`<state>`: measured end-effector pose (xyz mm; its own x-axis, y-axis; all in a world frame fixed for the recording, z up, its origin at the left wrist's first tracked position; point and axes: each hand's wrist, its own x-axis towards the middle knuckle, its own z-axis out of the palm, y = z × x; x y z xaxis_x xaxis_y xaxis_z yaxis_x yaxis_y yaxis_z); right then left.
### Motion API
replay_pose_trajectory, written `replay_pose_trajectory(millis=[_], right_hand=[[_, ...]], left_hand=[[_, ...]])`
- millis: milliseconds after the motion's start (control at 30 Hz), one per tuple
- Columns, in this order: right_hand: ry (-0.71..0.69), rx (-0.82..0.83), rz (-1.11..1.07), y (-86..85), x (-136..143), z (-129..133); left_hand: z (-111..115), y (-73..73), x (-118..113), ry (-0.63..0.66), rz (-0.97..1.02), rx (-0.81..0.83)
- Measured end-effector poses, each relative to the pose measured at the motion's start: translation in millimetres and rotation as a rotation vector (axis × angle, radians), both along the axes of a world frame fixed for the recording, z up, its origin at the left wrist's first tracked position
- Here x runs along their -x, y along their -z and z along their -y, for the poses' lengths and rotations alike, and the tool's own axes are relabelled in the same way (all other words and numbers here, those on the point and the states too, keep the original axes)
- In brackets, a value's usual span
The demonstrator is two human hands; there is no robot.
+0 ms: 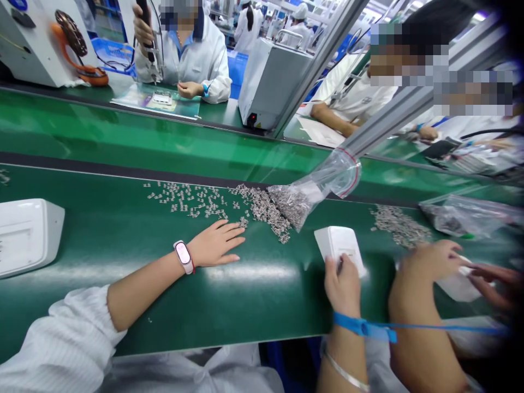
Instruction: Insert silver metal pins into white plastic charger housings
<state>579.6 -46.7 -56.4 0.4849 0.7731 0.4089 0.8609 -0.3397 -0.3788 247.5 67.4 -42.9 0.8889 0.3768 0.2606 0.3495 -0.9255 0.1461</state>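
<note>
My left hand (pixel 219 243), with a smart band on its wrist, lies palm down on the green bench, its fingers stretched and spread. Its fingertips reach the edge of a scatter of small silvery metal pieces (pixel 184 199), whose exact kind is too small to tell. A denser heap of these pieces (pixel 266 210) spills from a clear zip bag (pixel 298 202). To the right, my right hand (pixel 343 284), wearing a blue wrist strap, pinches the near end of a white plastic housing (pixel 341 240). The fingers partly cover a slot in its face.
Another white housing (pixel 30 234) sits at far left. On the right, a neighbour's blurred hands (pixel 440 259) work at a white part, near another metal heap (pixel 399 224) and bag (pixel 462 215). A metal post (pixel 323 60) slants across; a co-worker sits opposite beside a grey box (pixel 270 82).
</note>
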Motion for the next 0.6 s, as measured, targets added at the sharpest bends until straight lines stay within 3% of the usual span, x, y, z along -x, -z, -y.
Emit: replay_pose_trajectory(millis=[167,367,467,600], right_hand=[[-0.131,-0.099,-0.072,8.2,36.7,41.6],[-0.601,-0.055,-0.174,-16.6,117.3,57.5],[-0.79,0.012,-0.29,-35.1,141.3,29.4],[-0.774,-0.082,-0.223,-42.7,141.8,-52.2]], left_hand=[[24.4,-9.7,0.1,0.164,0.138,-0.111],[77.5,-31.8,2.8,0.294,0.32,-0.219],[94.2,-38.0,8.0,0.202,0.248,-0.172],[94.6,-34.7,19.7,-0.012,0.095,-0.076]])
